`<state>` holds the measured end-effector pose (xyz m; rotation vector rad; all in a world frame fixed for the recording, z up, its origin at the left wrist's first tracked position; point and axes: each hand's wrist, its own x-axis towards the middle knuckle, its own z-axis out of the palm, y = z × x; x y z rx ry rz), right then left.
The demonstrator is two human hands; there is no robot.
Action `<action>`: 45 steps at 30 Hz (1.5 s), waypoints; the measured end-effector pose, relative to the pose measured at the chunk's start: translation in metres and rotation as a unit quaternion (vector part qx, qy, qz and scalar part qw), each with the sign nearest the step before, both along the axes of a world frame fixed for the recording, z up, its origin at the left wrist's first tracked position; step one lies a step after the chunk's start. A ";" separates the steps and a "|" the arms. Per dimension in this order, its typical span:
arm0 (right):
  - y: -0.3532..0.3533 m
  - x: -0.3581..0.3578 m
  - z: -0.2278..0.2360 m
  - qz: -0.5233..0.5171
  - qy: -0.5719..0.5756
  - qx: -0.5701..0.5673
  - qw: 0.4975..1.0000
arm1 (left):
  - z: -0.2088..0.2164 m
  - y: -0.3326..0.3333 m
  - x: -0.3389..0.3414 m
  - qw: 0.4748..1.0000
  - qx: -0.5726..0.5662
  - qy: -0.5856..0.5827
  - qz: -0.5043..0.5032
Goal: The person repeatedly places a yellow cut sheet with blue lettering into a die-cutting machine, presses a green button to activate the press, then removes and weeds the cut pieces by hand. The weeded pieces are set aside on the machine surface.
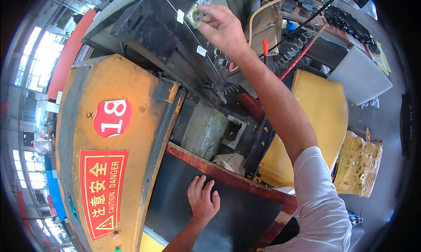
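My left hand [203,199] lies on a dark, flat panel [175,182] with a worn red edge, its fingers apart and nothing in it. My right arm reaches far up to the machine's black control face [171,37]. There my right hand [221,29] has thumb and fingers closed about a dial knob [195,16] on a pale square plate. Part of that knob is hidden behind the fingers. Below this hand, a red push button [230,66] sticks out of the control face.
At left stands a large orange machine arm [144,90] with red warning stickers. Yellow sheets [315,120] are stacked at right, beside a pile of cut yellow sheet [358,164]. A red rod [302,52] and coiled clear hose [291,55] cross the upper right.
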<state>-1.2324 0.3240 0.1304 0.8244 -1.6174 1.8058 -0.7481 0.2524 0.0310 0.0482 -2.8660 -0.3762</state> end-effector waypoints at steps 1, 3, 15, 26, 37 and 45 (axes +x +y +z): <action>-0.001 -0.001 0.000 -0.005 -0.012 0.002 1.000 | 0.000 0.000 0.000 1.000 0.000 0.000 0.002; -0.001 -0.004 -0.002 0.006 0.006 -0.008 1.000 | -0.001 0.000 0.000 1.000 -0.002 0.001 0.003; -0.001 -0.006 -0.004 0.004 -0.012 0.006 1.000 | -0.001 -0.001 0.000 1.000 -0.002 0.007 0.002; 0.001 -0.004 -0.003 -0.007 -0.012 0.025 1.000 | -0.002 -0.001 0.000 1.000 -0.002 0.011 0.003; 0.000 -0.004 -0.003 -0.018 -0.025 0.031 0.999 | -0.002 -0.002 0.000 1.000 -0.002 0.008 0.006; 0.003 -0.003 -0.001 -0.006 -0.053 0.069 0.996 | -0.002 -0.002 0.000 1.000 -0.004 0.009 0.003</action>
